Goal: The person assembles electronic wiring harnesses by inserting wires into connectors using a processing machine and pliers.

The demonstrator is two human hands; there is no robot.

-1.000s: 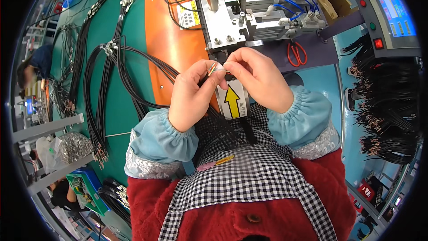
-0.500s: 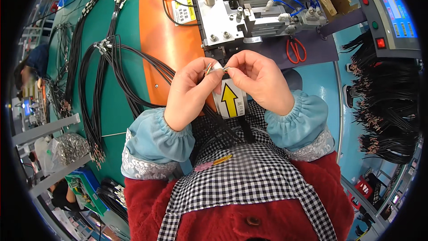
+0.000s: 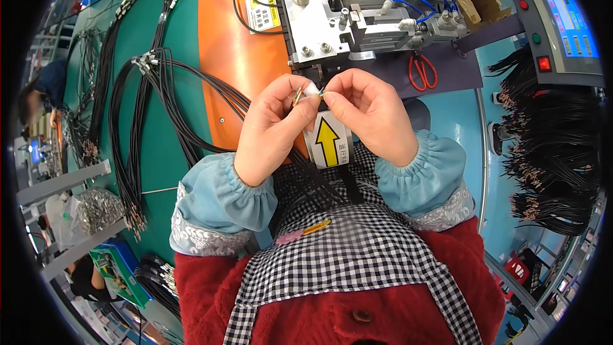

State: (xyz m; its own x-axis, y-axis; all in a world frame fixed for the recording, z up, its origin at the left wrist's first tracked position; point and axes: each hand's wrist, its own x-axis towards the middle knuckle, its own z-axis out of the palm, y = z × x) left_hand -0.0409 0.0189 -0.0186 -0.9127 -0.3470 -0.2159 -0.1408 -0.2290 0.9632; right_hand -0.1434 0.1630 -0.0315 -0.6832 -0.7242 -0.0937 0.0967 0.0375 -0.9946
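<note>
My left hand (image 3: 273, 129) is closed in a pinch on the stripped end of a cable, whose thin coloured wires (image 3: 297, 97) fan out between thumb and forefinger. Fingertip to fingertip with it, my right hand (image 3: 369, 115) pinches the tip of one of those fine wires. Black cable lengths (image 3: 313, 176) hang below my left hand, over the apron. Just beneath the hands lies a white label with a yellow arrow (image 3: 327, 142). Beyond them stands a metal machine (image 3: 319, 25) with blue air tubes.
An orange panel (image 3: 239, 57) and a green table (image 3: 163, 179) with bundles of black cables (image 3: 137, 134) lie to the left. Red-handled scissors (image 3: 422, 73) rest by the machine. At right are a control screen (image 3: 565, 9) and hanging cables (image 3: 552, 153). Another person (image 3: 52, 86) is at far left.
Both hands keep almost the same place, fingertips still together. The right fingertips have shifted slightly on the fine wires. At far left the other person's arm has come into sight.
</note>
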